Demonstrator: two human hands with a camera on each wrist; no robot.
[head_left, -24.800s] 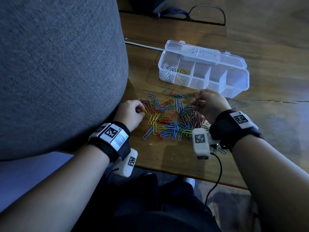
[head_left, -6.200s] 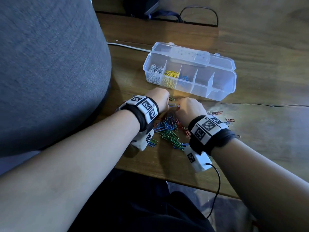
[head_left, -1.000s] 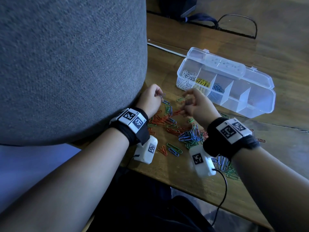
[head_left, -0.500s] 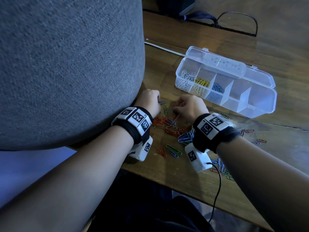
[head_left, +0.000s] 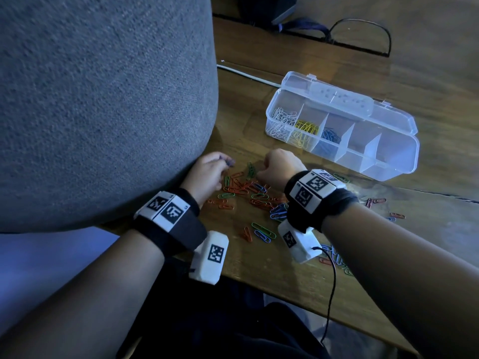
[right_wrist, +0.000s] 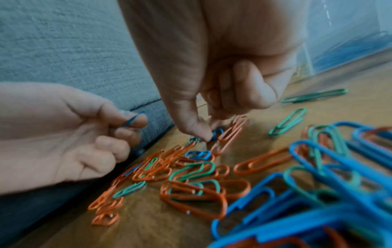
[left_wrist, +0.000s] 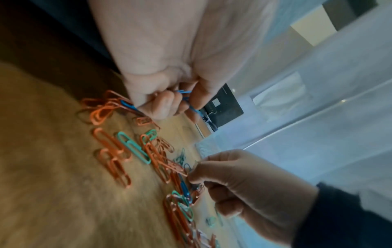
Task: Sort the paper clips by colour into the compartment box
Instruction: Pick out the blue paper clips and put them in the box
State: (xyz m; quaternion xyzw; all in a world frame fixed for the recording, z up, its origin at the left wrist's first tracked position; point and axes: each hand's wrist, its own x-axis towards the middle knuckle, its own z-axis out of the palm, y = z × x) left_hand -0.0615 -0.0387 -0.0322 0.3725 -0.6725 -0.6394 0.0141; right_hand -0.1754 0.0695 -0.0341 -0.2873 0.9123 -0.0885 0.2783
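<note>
A loose pile of orange, green and blue paper clips (head_left: 246, 190) lies on the wooden table. My left hand (head_left: 225, 163) hovers at the pile's left edge, its fingers curled round a few blue clips (left_wrist: 184, 96), also seen as blue clips (right_wrist: 133, 119) in the right wrist view. My right hand (right_wrist: 212, 132) is down on the pile, thumb and forefinger pinching a blue clip (right_wrist: 217, 134) that still touches the table. The clear compartment box (head_left: 388, 168) stands open behind. It holds silver clips (head_left: 282, 120), yellow clips (head_left: 305, 130) and blue clips (head_left: 330, 134) in its three left compartments.
A large grey upholstered cushion (head_left: 103, 99) crowds the table's left side, right against my left hand. A white cable (head_left: 246, 73) and a pair of glasses (head_left: 363, 35) lie at the back. More clips (head_left: 375, 202) are scattered to the right. The table's front edge (head_left: 259, 278) is near my wrists.
My right hand has dropped from a raised position near the left hand onto the pile and pinches a blue clip. The left hand has stayed by the cushion with its blue clips.
</note>
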